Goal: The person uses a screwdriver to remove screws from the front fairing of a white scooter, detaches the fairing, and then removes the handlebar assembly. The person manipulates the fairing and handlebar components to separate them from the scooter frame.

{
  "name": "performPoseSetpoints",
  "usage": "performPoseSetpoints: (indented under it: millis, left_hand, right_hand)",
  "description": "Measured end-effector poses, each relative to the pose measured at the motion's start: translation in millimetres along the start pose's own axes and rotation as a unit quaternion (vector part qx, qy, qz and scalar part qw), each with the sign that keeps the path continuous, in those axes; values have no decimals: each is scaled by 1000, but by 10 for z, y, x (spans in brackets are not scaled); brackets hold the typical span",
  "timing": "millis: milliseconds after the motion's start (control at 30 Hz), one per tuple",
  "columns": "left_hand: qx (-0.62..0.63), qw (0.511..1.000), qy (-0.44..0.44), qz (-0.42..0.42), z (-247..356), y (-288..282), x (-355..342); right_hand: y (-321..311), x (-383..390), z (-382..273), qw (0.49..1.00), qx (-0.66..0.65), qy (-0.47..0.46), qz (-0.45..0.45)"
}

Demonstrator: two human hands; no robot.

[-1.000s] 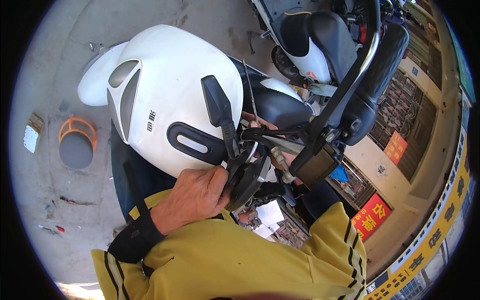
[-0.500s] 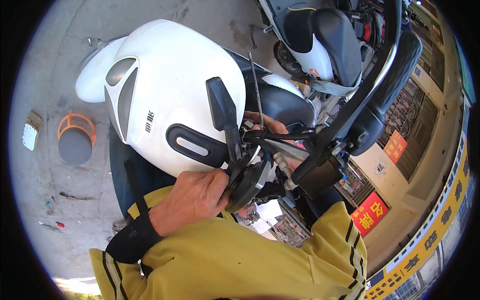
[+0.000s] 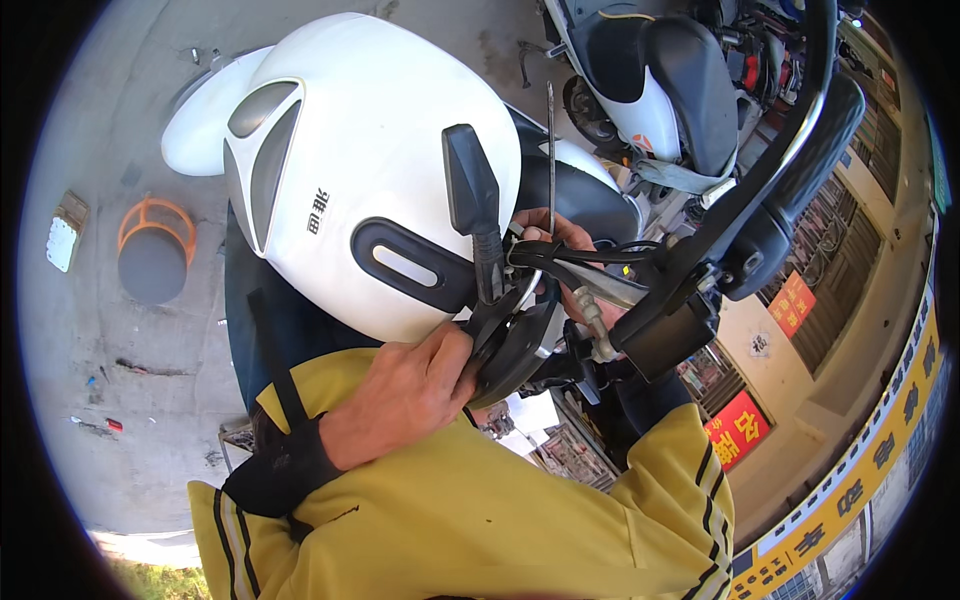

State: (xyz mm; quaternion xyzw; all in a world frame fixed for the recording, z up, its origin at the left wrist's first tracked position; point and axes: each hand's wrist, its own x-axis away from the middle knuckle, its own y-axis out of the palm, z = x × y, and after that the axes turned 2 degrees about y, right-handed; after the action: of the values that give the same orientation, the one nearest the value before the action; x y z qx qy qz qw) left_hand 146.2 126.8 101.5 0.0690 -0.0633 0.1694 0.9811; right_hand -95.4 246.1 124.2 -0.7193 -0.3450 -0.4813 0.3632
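The left hand (image 3: pixel 400 395) grips a dark, rounded handlebar housing (image 3: pixel 510 345) from below, its fingers curled tight around the lower edge. That housing sits just under the white scooter front (image 3: pixel 370 170) and at the foot of a black mirror (image 3: pixel 470 195), whose stem rises from it. The right hand (image 3: pixel 560 240) is mostly hidden behind black cables (image 3: pixel 590 258) and a brake lever (image 3: pixel 605 285); its fingers close on a thin screwdriver (image 3: pixel 550 140) whose shaft stands upright above the knuckles. A black grip (image 3: pixel 790 200) runs up to the right. Both sleeves are yellow, and a black wrist strap (image 3: pixel 285 465) wraps the left forearm. A second scooter (image 3: pixel 660 70) is parked behind, and an orange ring (image 3: pixel 155 225) lies on the concrete floor (image 3: pixel 90 390) at the left.
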Motion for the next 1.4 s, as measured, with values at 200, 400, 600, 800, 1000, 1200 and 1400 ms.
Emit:
performPoseSetpoints:
  millis: [200,400,600,800,1000,1200,1400]
  left_hand:
    - [45,998,-5,-35,-80,-52,-25]
    - [7,999,0,41,-30,78,99]
    - [0,998,-17,60,-76,147,188]
    - [24,998,-9,60,-49,164,134]
    - [-1,994,20,106,-65,227,198]
    - [17,992,22,122,-148,322,354]
    - [5,991,32,132,-219,400,388]
  right_hand:
    - [-21,102,66,1000,-17,-15,19]
    - [-54,12,38,1000,-3,7,19]
    - [-100,21,248,988,-86,-124,-45]
    - [-348,16,369,984,113,-133,-44]
    - [-308,-40,347,994,39,-102,-19]
    - [-257,105,178,980,185,-23,75]
    - [-304,112,101,901,419,-112,18]
